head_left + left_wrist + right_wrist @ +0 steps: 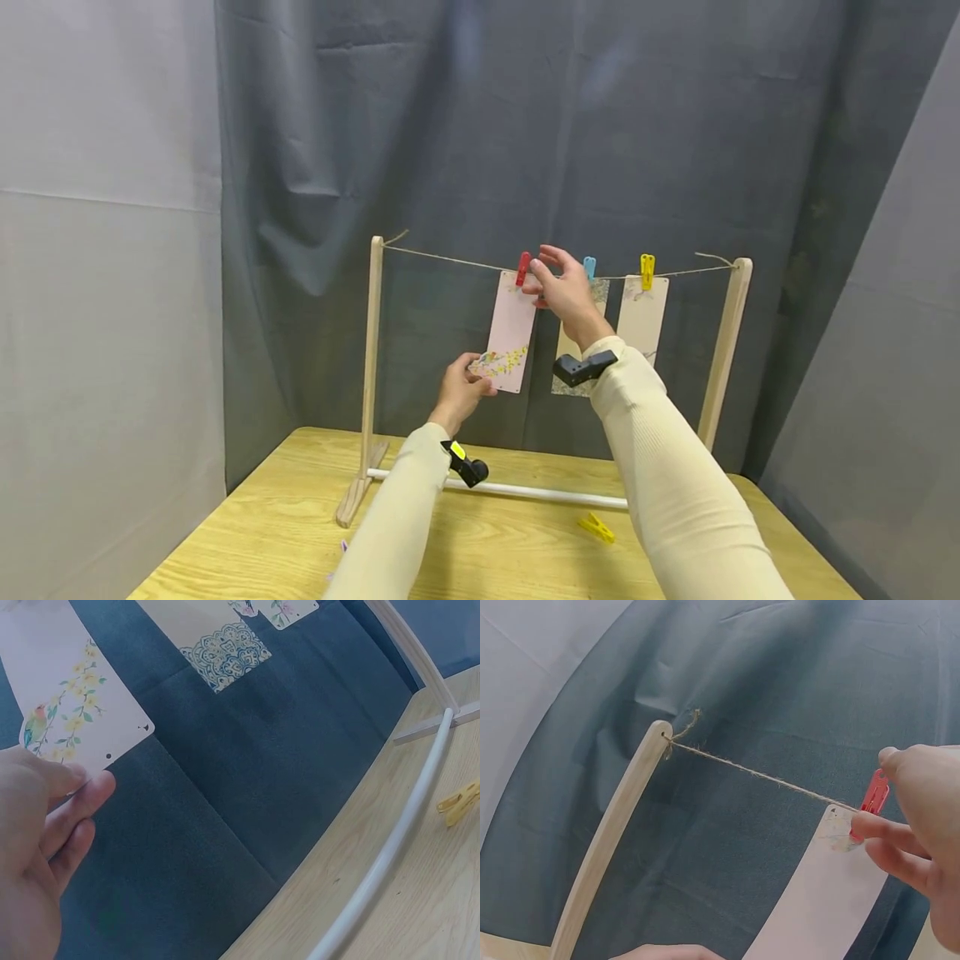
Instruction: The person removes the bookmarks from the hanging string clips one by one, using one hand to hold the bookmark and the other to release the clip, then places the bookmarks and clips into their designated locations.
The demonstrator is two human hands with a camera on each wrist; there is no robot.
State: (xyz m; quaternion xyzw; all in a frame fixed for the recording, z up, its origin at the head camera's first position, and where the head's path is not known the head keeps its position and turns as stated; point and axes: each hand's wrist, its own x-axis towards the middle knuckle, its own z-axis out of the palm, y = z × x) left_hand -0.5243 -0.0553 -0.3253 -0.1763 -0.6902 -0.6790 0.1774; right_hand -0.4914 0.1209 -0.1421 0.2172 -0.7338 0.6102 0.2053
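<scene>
A person's left hand [457,390] pinches the lower left corner of a long pale-pink card [512,329] printed with a colorful bird and sprigs of yellow blossom, while the right hand [566,292] is raised at the card's top edge, thumb and fingers parted around a red plastic clothespin [523,269]; whether they touch it cannot be told. The card hangs between the two hands, tilted, its top at the clothespin on a thin brown twine line [757,774] strung between two pale wooden posts [372,350]. It is one of three cards on the line: behind the right wrist hangs a cream card with a blue scalloped pattern [225,656] under a light-blue plastic clothespin [589,267], and farther right a cream card with a floral print [641,321] under a yellow plastic clothespin [647,272]. A fourth clothespin, also yellow plastic [597,527], lies on the light wood-grain table [247,517], near a single white rod [540,493] running low along the stand. Two black wrist devices [585,367] sit over cream ribbed sleeves [667,450], before a dark gray curtain [465,125].
</scene>
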